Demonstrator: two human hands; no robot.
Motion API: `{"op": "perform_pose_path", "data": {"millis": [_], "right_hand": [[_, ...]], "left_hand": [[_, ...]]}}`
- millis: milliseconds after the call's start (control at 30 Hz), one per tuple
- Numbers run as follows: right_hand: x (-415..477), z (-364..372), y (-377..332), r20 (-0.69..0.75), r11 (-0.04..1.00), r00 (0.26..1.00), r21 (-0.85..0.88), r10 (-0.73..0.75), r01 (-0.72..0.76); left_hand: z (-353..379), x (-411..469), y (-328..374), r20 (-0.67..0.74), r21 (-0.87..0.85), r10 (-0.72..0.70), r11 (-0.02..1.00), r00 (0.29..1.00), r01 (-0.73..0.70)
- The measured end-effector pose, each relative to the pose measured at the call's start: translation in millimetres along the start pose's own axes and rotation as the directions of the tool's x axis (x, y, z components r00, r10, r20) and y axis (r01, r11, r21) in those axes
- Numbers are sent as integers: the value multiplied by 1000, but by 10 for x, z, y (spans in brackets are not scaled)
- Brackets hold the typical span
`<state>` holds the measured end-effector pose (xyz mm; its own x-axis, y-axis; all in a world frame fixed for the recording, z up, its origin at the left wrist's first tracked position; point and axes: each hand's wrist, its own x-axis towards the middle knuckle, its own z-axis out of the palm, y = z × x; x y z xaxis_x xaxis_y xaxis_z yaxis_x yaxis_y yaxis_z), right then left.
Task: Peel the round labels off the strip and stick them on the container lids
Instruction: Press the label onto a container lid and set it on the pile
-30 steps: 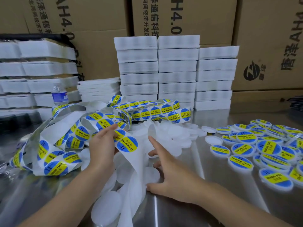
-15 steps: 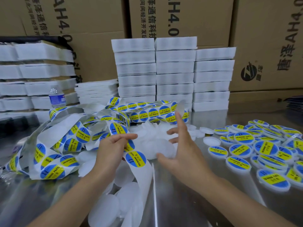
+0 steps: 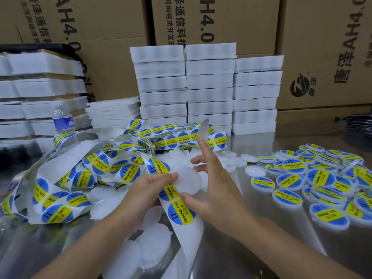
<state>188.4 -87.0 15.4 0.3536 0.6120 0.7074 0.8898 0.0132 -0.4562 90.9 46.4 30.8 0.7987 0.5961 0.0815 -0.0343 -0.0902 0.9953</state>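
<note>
Two hands, one label, toward the table's [image 3: 257, 202] near edge.
Left hand [image 3: 147, 192] pinches the strip [image 3: 193, 234]; right hand [image 3: 219, 190], fingers spread, thumbs the label [image 3: 170, 195]. Peel slowly, then centre it on the blank lid [image 3: 191, 178] alongside.

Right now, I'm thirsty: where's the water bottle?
Head view, far left: the water bottle stands behind the tangled label strip, before the left white boxes.
</note>
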Motion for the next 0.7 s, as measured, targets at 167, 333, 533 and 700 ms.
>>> {"op": "perform_pose_path", "data": {"millis": [167, 333, 533, 700], "right_hand": [[13, -16, -7, 17, 1000, 999, 0, -30, 30], [29, -52, -38, -5, 996, 996, -14, -85, 85], [42, -83, -101, -70, 997, 996, 51, -55, 59], [64, -103, -157, -182, 973, 981, 231, 72, -28]], "left_hand": [[-8, 5, -43, 44, 39, -17, 999, 999, 16], [-12, -7, -50, 84, 2, -10, 1000, 996, 10], [4, 8, -73, 50, -62, 7, 998, 999, -4], [-18, 30, -72, 6, -62, -5, 998, 1000, 6]]}}
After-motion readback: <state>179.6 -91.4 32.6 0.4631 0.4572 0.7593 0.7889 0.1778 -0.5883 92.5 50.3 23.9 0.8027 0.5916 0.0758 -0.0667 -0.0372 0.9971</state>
